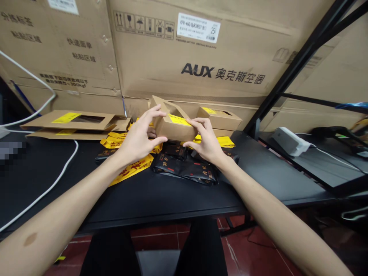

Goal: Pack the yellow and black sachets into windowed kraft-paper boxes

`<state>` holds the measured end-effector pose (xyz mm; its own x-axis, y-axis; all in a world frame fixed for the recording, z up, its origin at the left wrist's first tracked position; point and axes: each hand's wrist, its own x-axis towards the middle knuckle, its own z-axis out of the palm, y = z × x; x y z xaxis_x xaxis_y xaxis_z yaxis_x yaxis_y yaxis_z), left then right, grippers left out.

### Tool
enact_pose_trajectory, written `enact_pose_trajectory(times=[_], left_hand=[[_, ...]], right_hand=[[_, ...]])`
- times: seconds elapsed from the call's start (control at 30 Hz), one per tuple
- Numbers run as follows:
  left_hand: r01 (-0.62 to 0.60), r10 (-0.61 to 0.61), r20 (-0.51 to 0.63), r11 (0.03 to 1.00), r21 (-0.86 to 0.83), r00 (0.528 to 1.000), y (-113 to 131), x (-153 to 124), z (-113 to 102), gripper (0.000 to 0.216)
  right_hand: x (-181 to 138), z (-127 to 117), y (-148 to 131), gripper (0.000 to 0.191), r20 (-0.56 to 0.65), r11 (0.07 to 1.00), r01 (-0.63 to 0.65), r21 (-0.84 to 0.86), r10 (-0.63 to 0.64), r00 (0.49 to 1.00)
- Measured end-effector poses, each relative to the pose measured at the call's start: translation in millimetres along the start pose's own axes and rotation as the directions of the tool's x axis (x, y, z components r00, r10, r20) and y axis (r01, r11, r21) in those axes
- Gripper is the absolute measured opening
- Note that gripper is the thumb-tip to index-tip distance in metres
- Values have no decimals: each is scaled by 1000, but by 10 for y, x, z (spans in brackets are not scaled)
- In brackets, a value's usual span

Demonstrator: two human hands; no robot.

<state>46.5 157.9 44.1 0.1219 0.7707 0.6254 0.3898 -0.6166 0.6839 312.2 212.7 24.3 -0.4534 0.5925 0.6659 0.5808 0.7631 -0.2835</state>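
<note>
Stretching forward, the left hand (140, 132) and right hand (209, 141) are holding a brown rectangular cardboard box (176, 132) between part-spread, curved fingers (155, 114).

Large carton (212, 55): "AUX 奥克斯空调", beyond right hand (206, 141)
White label (198, 28): "KFR-46G", "25", farther beyond it
Left panel (60, 53): "快递面单", "粘贴区域", "300kgf", beyond left hand (140, 133)
</note>
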Motion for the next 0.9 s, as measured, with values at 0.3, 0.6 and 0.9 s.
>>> enact_pose_trajectory(times=[0.3,0.6,0.9], left_hand=[[0,1,10,998,-69,1000,40,-14,-6,57],[59,-68,-36,978,-199,997,-15,-7,97,36],[240,-279,-5,835,-496,960,-100,46,48,86]], right_hand=[[9,43,23,74,-137,982,-101,162,124,983],[16,-9,-98,44,-219,1000,-1,0,1,976],[-1,45,-178,25,-200,987,142,-76,-154,968]])
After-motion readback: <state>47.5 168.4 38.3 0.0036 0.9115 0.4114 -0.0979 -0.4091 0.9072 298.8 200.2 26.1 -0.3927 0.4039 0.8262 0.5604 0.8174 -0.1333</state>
